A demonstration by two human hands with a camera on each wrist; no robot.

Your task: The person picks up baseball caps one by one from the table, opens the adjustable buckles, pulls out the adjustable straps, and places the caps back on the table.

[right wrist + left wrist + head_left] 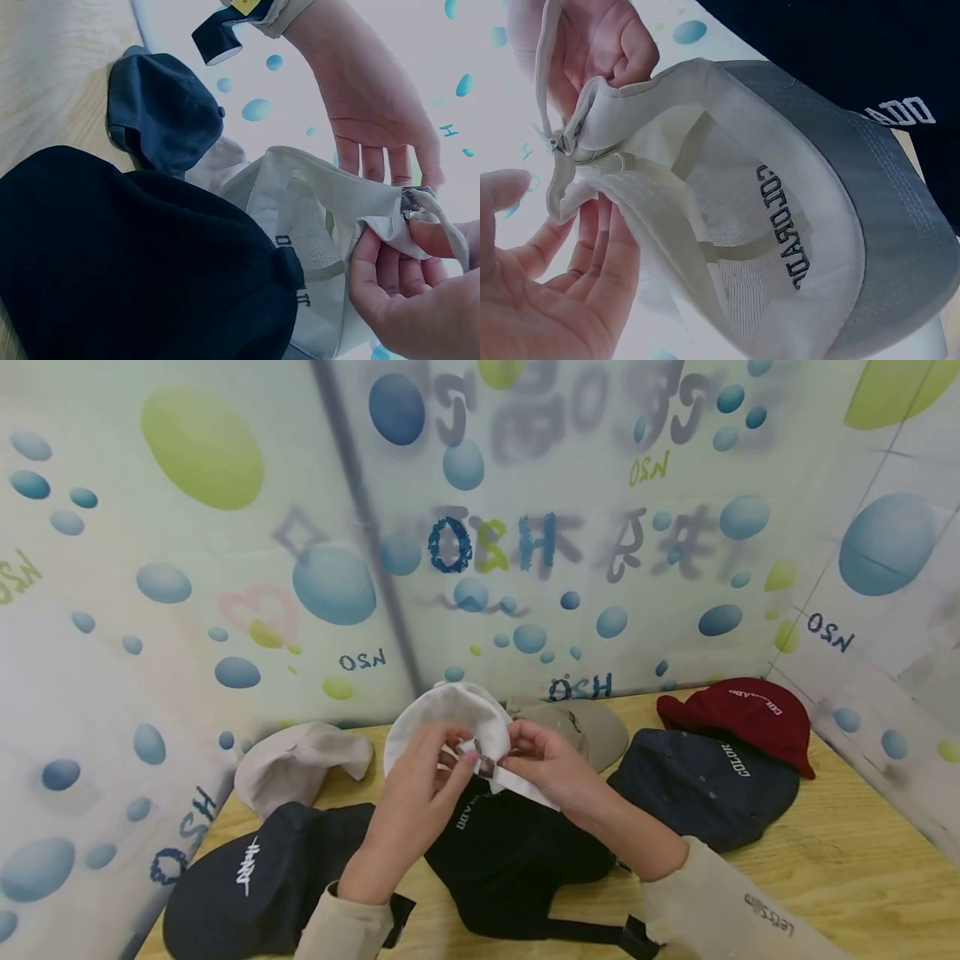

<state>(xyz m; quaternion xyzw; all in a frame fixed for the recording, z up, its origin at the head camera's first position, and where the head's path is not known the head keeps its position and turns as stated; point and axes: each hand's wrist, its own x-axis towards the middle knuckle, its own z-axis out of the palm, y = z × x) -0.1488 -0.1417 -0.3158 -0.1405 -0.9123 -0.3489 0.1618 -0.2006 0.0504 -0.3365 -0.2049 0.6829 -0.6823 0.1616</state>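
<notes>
A white baseball cap [420, 714] is held up with its inside and back strap towards me; dark "COLORADO" lettering shows inside in the left wrist view. My right hand [558, 772] pinches the strap [401, 232] beside a small metal buckle [486, 767], its thumb pressed on the fabric. My left hand [401, 810] touches the cap's back edge on the other side of the buckle. Its fingers [604, 270] reach behind the fabric, fairly straight, and its thumb stands apart from the strap in the left wrist view. Below both hands lies a black cap [517, 868].
Other caps lie on the wooden table [877, 835]: a dark navy one [225, 877] and a pale one [281, 764] at left, a beige one [600, 727] behind, and navy [697, 785] and red [757, 718] ones at right. A bubble-patterned curtain [510, 635] hangs behind.
</notes>
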